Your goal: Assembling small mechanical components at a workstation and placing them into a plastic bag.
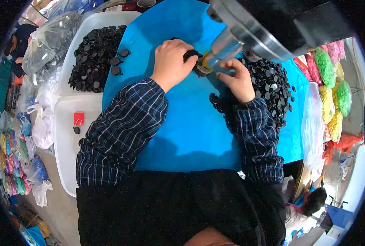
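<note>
Under the metal press head (225, 47) sits a dark round die (202, 70), with a bit of yellow at the press tip. On its left my left hand (172, 63) is closed, thumb and fingers around small black round pieces (192, 55) with short tabs. My right hand (239, 82) is to the right of the die, thumb and forefinger curled close together; anything between them is too small to make out. Beside my right wrist lie a few loose black pieces (216, 101). A large heap of black pieces (270, 84) spreads farther right on the blue sheet (186, 139).
A white tub (63, 80) at left holds many black pieces; three more (116, 61) lie beside it. In the nearer white tub (59, 151) are a red card (79, 119) and one black piece. Plastic bags flank both sides. Another person (313, 203) is at lower right.
</note>
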Demonstrator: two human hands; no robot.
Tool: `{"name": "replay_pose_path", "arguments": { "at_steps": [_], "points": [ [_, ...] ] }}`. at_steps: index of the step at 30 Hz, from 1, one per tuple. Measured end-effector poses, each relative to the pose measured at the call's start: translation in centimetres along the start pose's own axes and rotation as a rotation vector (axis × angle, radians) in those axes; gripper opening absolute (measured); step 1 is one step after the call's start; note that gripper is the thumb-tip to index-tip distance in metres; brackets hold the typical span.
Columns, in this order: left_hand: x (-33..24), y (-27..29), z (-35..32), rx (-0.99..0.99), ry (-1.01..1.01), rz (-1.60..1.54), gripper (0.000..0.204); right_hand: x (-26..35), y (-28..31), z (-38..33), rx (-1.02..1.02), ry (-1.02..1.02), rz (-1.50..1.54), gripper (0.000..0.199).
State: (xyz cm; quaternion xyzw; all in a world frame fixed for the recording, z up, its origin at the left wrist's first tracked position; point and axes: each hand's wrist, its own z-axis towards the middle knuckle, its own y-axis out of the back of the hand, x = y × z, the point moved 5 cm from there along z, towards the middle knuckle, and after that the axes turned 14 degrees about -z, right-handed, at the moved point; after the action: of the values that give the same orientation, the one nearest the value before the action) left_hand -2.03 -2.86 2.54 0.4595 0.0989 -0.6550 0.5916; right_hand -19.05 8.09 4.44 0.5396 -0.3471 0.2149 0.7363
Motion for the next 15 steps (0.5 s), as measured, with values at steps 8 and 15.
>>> {"name": "replay_pose_path", "arguments": {
  "at_steps": [8,15],
  "points": [
    [-0.5,0.4,0.5,-0.023,-0.090,-0.077,0.024,0.9,-1.2,-2.7,0.546,0.029,-0.570,0.043],
    [-2.3,-1.5,0.0,0.114,-0.220,0.018,0.025,-2.5,-0.7,0.1,-0.068,-0.172,0.124,0.060]
  ]
}}
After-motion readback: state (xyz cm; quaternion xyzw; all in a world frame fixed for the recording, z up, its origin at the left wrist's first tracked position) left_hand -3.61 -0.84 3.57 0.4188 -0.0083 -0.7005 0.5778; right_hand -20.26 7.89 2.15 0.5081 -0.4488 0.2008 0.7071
